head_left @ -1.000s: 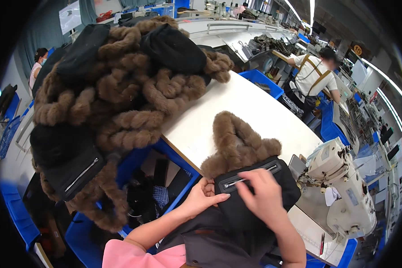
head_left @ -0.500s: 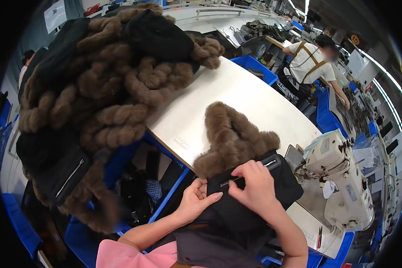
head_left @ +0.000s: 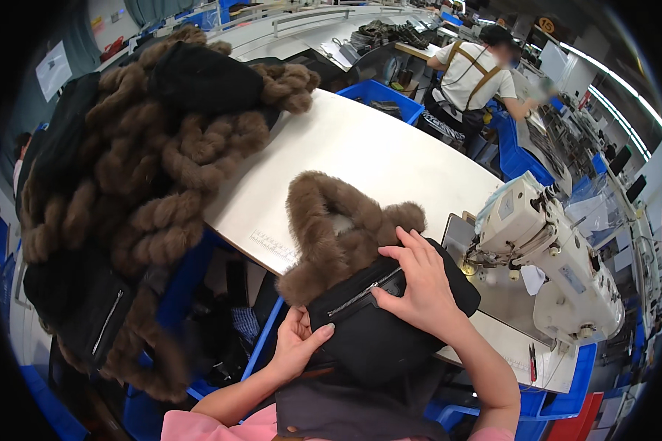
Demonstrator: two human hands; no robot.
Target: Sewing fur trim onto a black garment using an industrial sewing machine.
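A black fabric bag with a silver zipper across its front lies at the table's near edge, over my lap. A brown fluffy, twisted strap loops from its top onto the white table. My left hand pinches the bag's left corner, thumb in front and fingers behind. My right hand rests on the right part of the bag, its fingers spread toward the top edge. Its thumb touches the bag just beside the zipper, and the hand covers the zipper's right end.
Similar black bags with brown fluffy straps are heaped at the left. A white sewing machine stands at the right, with small red-handled snips near it. Blue bins flank the white table. A person works beyond.
My right hand has gone from a pinch at the zipper to spread fingers on the bag. More of the zipper shows. The whole view has shifted, so bag and table appear further left.
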